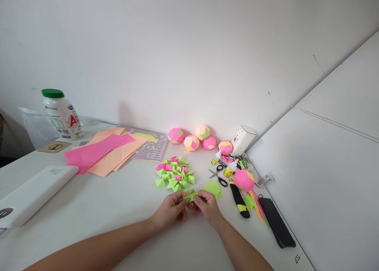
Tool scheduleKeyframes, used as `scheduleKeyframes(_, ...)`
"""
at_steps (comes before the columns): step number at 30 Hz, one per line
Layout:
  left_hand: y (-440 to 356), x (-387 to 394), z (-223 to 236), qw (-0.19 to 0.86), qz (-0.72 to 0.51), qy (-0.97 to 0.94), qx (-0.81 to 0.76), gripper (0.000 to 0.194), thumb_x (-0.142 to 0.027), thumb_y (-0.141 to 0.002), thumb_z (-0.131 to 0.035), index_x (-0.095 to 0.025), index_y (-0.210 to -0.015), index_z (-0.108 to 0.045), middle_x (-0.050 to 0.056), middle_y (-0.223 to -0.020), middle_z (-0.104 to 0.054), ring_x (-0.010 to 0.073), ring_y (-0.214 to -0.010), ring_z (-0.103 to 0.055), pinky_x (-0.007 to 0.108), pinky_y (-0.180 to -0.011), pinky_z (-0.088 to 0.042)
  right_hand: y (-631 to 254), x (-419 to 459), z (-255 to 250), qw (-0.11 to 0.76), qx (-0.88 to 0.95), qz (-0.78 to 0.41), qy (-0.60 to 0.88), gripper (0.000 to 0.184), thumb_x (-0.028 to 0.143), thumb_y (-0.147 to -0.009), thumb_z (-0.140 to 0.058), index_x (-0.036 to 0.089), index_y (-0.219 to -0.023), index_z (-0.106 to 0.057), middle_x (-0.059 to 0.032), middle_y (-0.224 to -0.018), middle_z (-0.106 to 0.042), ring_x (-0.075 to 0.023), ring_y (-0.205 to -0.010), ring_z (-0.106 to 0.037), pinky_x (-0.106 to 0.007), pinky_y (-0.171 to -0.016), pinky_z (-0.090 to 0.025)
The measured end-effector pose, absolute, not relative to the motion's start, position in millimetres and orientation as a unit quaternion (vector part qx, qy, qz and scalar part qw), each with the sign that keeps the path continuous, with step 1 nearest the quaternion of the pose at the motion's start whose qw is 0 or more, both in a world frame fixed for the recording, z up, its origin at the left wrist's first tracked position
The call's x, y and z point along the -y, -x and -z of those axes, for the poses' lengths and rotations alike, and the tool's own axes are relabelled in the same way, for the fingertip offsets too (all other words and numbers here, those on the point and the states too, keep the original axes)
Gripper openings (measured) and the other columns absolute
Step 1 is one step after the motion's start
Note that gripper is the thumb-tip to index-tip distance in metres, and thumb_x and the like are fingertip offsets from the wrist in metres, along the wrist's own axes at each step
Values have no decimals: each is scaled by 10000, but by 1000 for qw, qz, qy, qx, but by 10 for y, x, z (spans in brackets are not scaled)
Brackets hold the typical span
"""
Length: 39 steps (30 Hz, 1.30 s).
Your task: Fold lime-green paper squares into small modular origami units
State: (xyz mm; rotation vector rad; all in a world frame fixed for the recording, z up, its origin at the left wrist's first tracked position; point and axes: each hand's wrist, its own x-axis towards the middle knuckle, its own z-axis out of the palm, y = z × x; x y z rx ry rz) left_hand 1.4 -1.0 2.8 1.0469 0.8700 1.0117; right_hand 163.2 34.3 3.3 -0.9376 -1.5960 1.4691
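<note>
Green paper [190, 196] | held by left hand [168, 210] and right hand [209, 208], both pinched closed | far: folded pieces [173, 183] | right: scissors [218, 174]

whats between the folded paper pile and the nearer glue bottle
Black-handled scissors lie between the folded paper pile and the nearer glue bottle, in the head view.

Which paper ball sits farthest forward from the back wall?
The mostly pink ball beside the black-and-yellow cutter; the other five balls sit farther back, near the wall.
</note>
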Motion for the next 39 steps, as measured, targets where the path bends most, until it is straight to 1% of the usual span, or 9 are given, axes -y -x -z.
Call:
scheduleKeyframes(7,-8,-8,6,657,-431,-481,-389,336,-491,-765,-538,-159,-811,-515,3,-731,-645,86,-403,-535,208,-401,-381,-1639,-346,-26,381,624,-574,369,254,353,-786,-605,149,-639,-572,17,-534,-554,-98,-456,-476,-210,-457,-390)
scheduleKeyframes(12,-18,-19,39,643,-402,-508,-408,328,-488,-781,-508,-163,-738,-494,-23,-590,-603,104,-400,-537,213,-401,-383,-1657,-346,-32,378,630,-568,371,240,339,-796,-591,147,-653,-582,29,-496,-524,-98,-452,-474,-208,-462,-380)
scheduleKeyframes(16,-19,-12,54,636,-399,-520,-407,305,-470,-789,-492,-171,-726,-483,-25,-572,-598,112,-413,-538,215,-401,-373,-1665,-342,-35,364,637,-570,371,221,324,-794,-586,146,-662,-582,26,-510,-531,-98,-465,-480,-210,-471,-375)
scheduleKeyframes(21,-12,2,43,634,-400,-527,-399,209,-368,-794,-489,-181,-705,-462,-49,-513,-563,106,-404,-515,207,-400,-355,-1641,-328,-68,345,638,-585,362,130,259,-712,-632,145,-683,-577,27,-578,-525,-103,-509,-502,-211,-479,-380)
scheduleKeyframes(25,-9,14,37,627,-394,-535,-406,121,-264,-770,-492,-184,-688,-454,-59,-484,-549,104,-405,-508,203,-403,-351,-1624,-310,-73,332,643,-582,371,62,179,-669,-598,147,-641,-553,35,-537,-513,-96,-484,-479,-205,-457,-357)
scheduleKeyframes(29,-8,16,21,632,-391,-531,-408,99,-207,-723,-509,-185,-656,-439,-55,-488,-556,99,-392,-502,201,-398,-345,-1625,-306,-30,340,646,-570,378,34,120,-640,-550,147,-618,-550,38,-517,-519,-89,-456,-476,-194,-428,-343)
scheduleKeyframes(33,3,2,2,654,-405,-496,-402,124,-230,-714,-513,-195,-649,-413,-61,-448,-547,92,-338,-470,201,-372,-327,-1659,-355,28,353,605,-610,370,14,147,-654,-542,150,-646,-554,28,-502,-558,-105,-423,-507,-212,-420,-394)
scheduleKeyframes(37,13,-13,5,663,-426,-471,-396,130,-272,-732,-503,-196,-677,-412,-66,-429,-542,88,-306,-453,196,-345,-305,-1702,-416,53,403,555,-640,347,94,200,-699,-548,166,-620,-510,24,-505,-557,-107,-404,-494,-211,-382,-396)
scheduleKeyframes(39,12,-14,4,664,-429,-468,-395,141,-288,-738,-504,-195,-685,-411,-66,-431,-545,88,-303,-456,194,-341,-304,-1706,-418,46,416,543,-641,347,118,243,-742,-550,171,-656,-514,25,-538,-555,-112,-433,-510,-213,-395,-405)
